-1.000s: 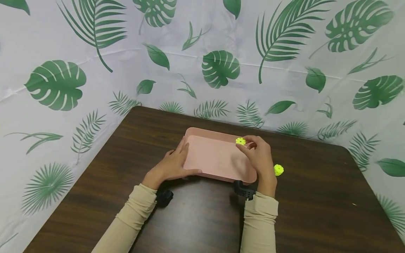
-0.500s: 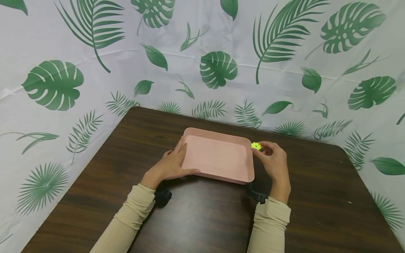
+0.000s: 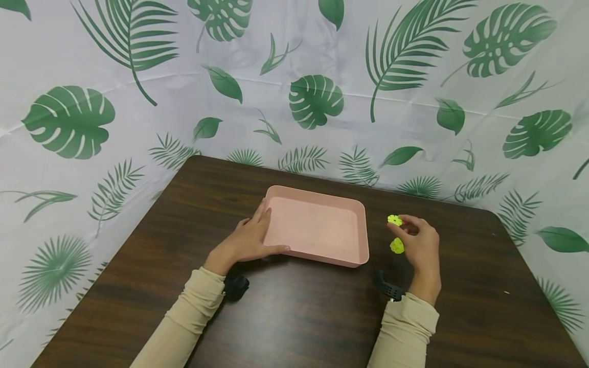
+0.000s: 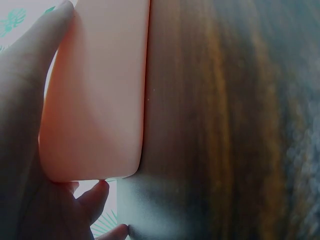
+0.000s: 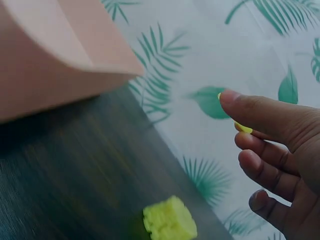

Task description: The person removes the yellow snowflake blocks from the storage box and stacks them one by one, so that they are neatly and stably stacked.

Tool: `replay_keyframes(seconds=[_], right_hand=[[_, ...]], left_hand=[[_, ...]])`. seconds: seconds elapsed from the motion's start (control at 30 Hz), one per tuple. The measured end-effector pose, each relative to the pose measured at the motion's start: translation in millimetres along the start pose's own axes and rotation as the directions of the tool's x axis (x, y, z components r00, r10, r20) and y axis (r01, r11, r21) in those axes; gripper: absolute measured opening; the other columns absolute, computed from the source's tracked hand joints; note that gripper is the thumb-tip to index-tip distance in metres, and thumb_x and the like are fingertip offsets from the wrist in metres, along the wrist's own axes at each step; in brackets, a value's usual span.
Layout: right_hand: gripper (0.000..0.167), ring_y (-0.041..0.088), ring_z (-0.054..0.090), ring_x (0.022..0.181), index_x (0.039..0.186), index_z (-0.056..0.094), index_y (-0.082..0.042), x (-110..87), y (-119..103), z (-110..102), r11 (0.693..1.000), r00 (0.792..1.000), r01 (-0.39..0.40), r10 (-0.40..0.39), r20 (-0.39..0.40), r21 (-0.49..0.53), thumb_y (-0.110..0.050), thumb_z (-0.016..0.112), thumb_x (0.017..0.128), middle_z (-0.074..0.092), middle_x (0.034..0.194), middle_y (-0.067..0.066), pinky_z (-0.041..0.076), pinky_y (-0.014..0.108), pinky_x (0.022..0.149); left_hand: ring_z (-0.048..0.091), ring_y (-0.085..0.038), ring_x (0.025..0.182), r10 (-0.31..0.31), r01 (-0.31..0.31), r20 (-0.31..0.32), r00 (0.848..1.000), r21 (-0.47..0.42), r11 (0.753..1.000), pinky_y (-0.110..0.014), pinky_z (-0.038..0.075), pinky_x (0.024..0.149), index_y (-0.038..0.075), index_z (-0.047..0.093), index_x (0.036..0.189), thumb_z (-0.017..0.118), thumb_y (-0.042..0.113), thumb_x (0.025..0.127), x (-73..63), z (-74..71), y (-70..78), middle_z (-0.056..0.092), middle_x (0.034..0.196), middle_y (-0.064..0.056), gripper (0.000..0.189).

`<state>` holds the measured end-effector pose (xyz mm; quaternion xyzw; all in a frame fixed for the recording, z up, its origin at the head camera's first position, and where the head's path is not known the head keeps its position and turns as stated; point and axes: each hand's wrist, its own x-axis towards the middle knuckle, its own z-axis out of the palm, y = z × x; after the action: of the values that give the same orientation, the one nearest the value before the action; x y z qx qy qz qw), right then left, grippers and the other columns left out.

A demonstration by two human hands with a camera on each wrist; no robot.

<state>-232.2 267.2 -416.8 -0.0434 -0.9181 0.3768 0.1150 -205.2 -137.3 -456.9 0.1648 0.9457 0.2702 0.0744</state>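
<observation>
A shallow pink tray (image 3: 317,227) lies on the table, and my left hand (image 3: 246,237) rests at its near left corner. The left fingers stretch along the left side and the thumb lies along the front rim; in the left wrist view the tray's side wall (image 4: 100,95) shows close up. My right hand (image 3: 421,245), right of the tray, pinches a bright yellow flower-shaped disc (image 3: 394,220) between thumb and forefinger. Thumb and fingers hide most of that disc (image 5: 244,128) in the right wrist view. Just below it in the head view stands a short yellow scalloped stack (image 3: 397,246).
The dark wood-grain table (image 3: 303,317) carries a tiny yellow sliver (image 3: 506,292) at the right. Behind and left of the table hangs a white cloth (image 3: 257,46) with green leaf prints. Black wrist mounts (image 3: 236,287) sit under both sleeves.
From over the tray's right end, my right hand has moved right with the flower-shaped disc, to beside the yellow stack. My left hand has stayed at the tray's corner.
</observation>
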Motion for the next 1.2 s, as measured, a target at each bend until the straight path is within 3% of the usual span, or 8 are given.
replay_keyframes(seconds=[0.57,0.8,1.2], right_hand=[[0.045,0.019,0.052,0.085,0.125,0.070,0.002,-4.8,53,-10,0.991,0.992,-0.129,0.128,-0.022,-0.030,-0.031,0.076,0.096,0.065,0.100,0.014,0.041,0.022,0.063],[0.045,0.016,0.057,0.091,0.126,0.070,0.004,-5.9,60,-8,0.993,0.992,-0.121,0.121,0.031,-0.012,-0.031,0.075,0.097,0.068,0.116,0.021,0.044,0.016,0.068],[0.045,0.020,0.057,0.093,0.126,0.071,0.002,-6.6,64,-4,0.992,0.989,-0.125,0.126,0.075,-0.011,-0.031,0.077,0.096,0.067,0.119,0.020,0.045,0.020,0.070]], left_hand=[[0.020,-0.034,0.156,0.004,-0.004,-0.002,1.000,-0.002,1.000,-0.066,0.024,0.117,-0.004,0.009,0.163,0.061,0.074,0.090,-0.5,0.5,1.3,-0.013,0.172,-0.018,0.119],[0.020,-0.034,0.156,0.004,-0.004,0.004,1.000,0.008,1.000,-0.066,0.024,0.117,-0.004,0.009,0.163,0.060,0.075,0.089,1.2,0.1,0.5,-0.013,0.171,-0.018,0.119],[0.019,-0.034,0.157,-0.007,0.007,0.009,1.000,-0.002,1.000,-0.066,0.022,0.118,-0.004,0.010,0.163,0.060,0.074,0.089,2.3,1.0,-1.2,-0.014,0.172,-0.015,0.119]])
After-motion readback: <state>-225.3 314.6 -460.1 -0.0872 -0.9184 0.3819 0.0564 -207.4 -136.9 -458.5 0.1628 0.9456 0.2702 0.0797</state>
